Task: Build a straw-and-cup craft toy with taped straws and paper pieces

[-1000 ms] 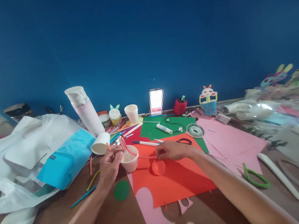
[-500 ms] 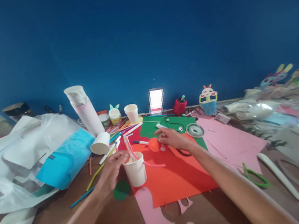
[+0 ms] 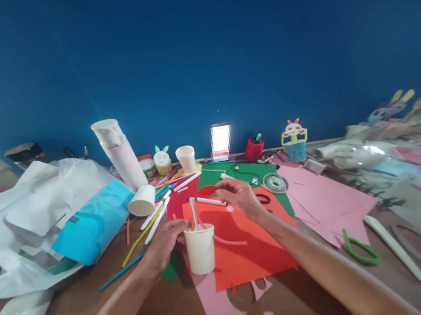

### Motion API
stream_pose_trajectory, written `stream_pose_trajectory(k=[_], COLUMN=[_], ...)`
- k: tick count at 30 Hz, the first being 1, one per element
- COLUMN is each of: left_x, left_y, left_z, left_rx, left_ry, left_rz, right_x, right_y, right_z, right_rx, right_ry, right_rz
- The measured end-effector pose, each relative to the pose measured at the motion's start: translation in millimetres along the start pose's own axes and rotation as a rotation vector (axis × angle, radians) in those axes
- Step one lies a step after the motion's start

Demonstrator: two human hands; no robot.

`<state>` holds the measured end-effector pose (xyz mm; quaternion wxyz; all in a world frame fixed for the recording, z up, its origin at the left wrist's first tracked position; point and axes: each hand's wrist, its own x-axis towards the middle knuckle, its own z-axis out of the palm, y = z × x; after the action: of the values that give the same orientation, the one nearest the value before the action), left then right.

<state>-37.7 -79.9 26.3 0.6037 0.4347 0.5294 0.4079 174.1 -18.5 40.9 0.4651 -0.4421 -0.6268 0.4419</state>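
My left hand (image 3: pixel 170 239) grips the rim of a white paper cup (image 3: pixel 201 250). A pale, narrow strip (image 3: pixel 194 214) stands up from the cup's mouth, and a pink pipe cleaner (image 3: pixel 233 242) extends to its right. Beyond the cup, my right hand (image 3: pixel 237 195) is closed, pinching what looks like the edge of an orange paper circle (image 3: pixel 207 190), seen at a slant. Below those fingers is a white marker with a dark end (image 3: pixel 210 200). Orange paper (image 3: pixel 251 253) lies under both hands; a small pale disc (image 3: pixel 230 208) rests on it.
Left: a plastic bag (image 3: pixel 57 204), a tipped paper cup (image 3: pixel 142 201) and scattered pens. Right: pink sheets (image 3: pixel 322 198), a tape roll (image 3: pixel 275 183), a green pipe cleaner (image 3: pixel 361 253) and a box cutter-like white tool (image 3: pixel 395 250). Behind: a blue rabbit cup (image 3: pixel 295 148).
The paper cup has moved right and slightly nearer with my left hand. The orange circle has shifted up and left off the marker and tilted, while my right hand moved slightly right.
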Motion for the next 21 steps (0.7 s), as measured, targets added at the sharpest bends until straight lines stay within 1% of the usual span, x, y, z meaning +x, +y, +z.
stream_pose_trajectory(k=[3,6,10,12,14,18,21], left_x=[1,0,0,0,0,0,0], left_y=[-2,-3,-4,-5,-5,-4,-3], left_z=[-0.1,0.2,0.3,0.1,0.2,0.9,1.5], left_rx=[-0.008,-0.039,-0.037,-0.030,-0.020,0.007,0.032], left_ry=[0.006,-0.023,-0.024,-0.016,-0.005,0.008,0.015], left_rz=[-0.013,-0.048,-0.059,-0.059,-0.053,-0.018,-0.004], right_x=[-6,-11,-14,-15,-14,-13,-11], right_y=[-6,-9,-9,-9,-9,-9,-9], right_z=[4,6,5,5,5,10,13], right_rx=[-0.039,-0.088,-0.048,-0.016,0.013,0.095,0.168], right_ry=[0.026,0.049,0.047,0.052,0.063,0.087,0.090], right_rz=[-0.055,-0.141,-0.236,-0.257,-0.236,-0.137,-0.105])
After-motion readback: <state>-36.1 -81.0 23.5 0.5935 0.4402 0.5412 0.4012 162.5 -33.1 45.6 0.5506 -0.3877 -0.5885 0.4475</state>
